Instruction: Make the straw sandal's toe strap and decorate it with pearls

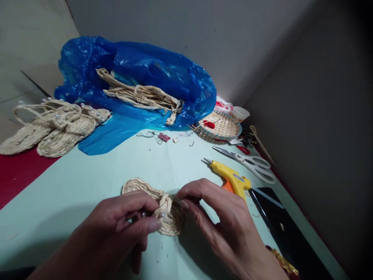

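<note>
Has the straw piece [173, 225] at the near side of the desk [96, 186], between both hands. With the left grip [125, 221], pinches it between thumb and forefinger. Has the right grip [221, 217] at its right edge, thumb and forefinger nearly together; cannot tell whether grasping anything there. Shows a pearl [162, 214] on the straw piece, just beside the left thumb. Has a glue gun [230, 175] just beyond the right grip, near scissors [247, 160] and a black device [282, 221]. Farther back, shows a basket [225, 121] beside a blue bag [175, 66] with a straw bundle [142, 97] in it, and, at left, sandals [70, 130].
</note>
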Demonstrator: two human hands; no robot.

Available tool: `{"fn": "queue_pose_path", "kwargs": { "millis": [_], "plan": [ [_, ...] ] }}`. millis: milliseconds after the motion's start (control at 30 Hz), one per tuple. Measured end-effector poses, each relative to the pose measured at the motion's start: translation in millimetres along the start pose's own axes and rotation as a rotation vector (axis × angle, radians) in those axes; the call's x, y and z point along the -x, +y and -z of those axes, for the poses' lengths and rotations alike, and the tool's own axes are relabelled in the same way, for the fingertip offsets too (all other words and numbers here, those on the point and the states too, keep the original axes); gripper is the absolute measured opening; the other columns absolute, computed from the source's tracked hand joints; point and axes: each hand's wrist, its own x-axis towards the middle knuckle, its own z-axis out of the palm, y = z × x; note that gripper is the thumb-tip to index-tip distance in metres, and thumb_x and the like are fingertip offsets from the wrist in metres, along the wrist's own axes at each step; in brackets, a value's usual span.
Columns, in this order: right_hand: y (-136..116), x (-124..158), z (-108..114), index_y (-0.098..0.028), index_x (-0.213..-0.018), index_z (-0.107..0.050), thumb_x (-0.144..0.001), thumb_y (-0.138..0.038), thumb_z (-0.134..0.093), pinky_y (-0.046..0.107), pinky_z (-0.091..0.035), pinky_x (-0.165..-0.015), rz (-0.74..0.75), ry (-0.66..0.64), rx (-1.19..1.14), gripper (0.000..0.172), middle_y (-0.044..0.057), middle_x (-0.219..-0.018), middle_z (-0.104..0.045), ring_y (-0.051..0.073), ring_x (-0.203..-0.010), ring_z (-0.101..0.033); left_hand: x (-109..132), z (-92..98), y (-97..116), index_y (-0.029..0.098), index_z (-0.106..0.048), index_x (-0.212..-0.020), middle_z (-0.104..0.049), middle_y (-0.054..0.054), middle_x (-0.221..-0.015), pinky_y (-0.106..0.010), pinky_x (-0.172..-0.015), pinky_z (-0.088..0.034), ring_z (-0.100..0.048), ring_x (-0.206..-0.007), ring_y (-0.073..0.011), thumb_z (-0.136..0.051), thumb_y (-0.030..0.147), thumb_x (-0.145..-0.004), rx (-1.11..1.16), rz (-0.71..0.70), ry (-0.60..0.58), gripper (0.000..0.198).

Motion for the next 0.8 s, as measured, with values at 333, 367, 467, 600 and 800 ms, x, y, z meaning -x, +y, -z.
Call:
{"fn": "queue_pose_path", "kwargs": {
  "millis": [333, 367, 467, 600, 800],
  "plan": [
    [3, 3, -3, -0.026, -0.103, -0.065, -0.104, -0.023, -0.058, 0.022, -0.048, -0.072, -0.125, 0.068, 0.034, 0.008, -0.003, -0.092, -0.072, 0.011, -0.079, -0.065, -4, 9.4, 3, 0.024, -0.076, -0.078, -0.071, 0.005, -0.047, -0.026, -0.053, -0.046, -0.069, -0.044, -0.0178, -0.082, 0.041, -0.07, 0.165, 0.009, -0.132, 0.02],
    [4, 3, -1, -0.026, -0.103, -0.065, -0.104, -0.023, -0.058, 0.022, -0.048, -0.072, -0.129, 0.079, 0.043, 0.008, -0.004, -0.092, -0.072, 0.011, -0.079, -0.065, -5, 9.4, 2, 0.024, -0.076, -0.078, -0.071, 0.005, -0.048, -0.026, -0.053, -0.046, -0.069, -0.044, -0.0178, -0.082, 0.041, -0.07, 0.178, 0.016, -0.137, 0.02],
    [2, 2, 2, -0.027, -0.104, -0.066, -0.103, -0.023, -0.059, 0.022, -0.048, -0.074, -0.135, 0.093, 0.045, 0.008, -0.004, -0.094, -0.072, 0.011, -0.081, -0.066, -4, 7.6, 1, 0.024, -0.075, -0.083, -0.07, 0.005, -0.047, -0.026, -0.052, -0.047, -0.067, -0.043, -0.0178, -0.081, 0.042, -0.071, 0.175, 0.004, -0.131, 0.023],
    [-6, 0, -2, -0.024, -0.11, -0.069, -0.102, -0.022, -0.063, 0.022, -0.051, -0.081, -0.047, 0.03, -0.037, 0.01, -0.001, -0.1, -0.073, 0.012, -0.09, -0.067, -4, 6.3, -1, 0.025, -0.076, -0.084, -0.066, 0.007, -0.046, -0.027, -0.048, -0.047, -0.061, -0.041, -0.0165, -0.08, 0.044, -0.072, 0.084, -0.029, -0.066, 0.023],
    [-11, 0, -10, -0.016, -0.11, -0.072, -0.099, -0.014, -0.064, 0.024, -0.054, -0.082, 0.101, -0.016, 0.006, 0.014, 0.006, -0.096, -0.07, 0.016, -0.093, -0.066, -11, 11.2, -9, 0.026, -0.08, -0.083, -0.065, 0.005, -0.052, -0.024, -0.045, -0.049, -0.062, -0.043, -0.0159, -0.075, 0.048, -0.074, -0.073, -0.076, -0.155, 0.025]
  ]
}}
